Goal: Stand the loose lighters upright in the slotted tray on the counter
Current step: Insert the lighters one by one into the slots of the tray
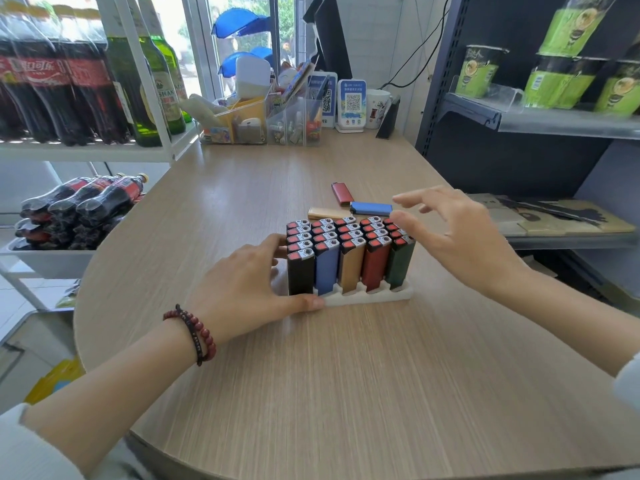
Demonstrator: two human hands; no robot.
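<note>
Three loose lighters (pixel 370 208) lying flat

Cola bottles (pixel 52 95) and green beer bottles (pixel 145 88) fill the white shelf (pixel 86 152) left.

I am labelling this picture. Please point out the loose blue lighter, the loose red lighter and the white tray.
blue lighter (pixel 370 208), head view, middle of body.
red lighter (pixel 342 194), head view, middle of body.
white tray (pixel 374 297), head view, front rim.
</note>
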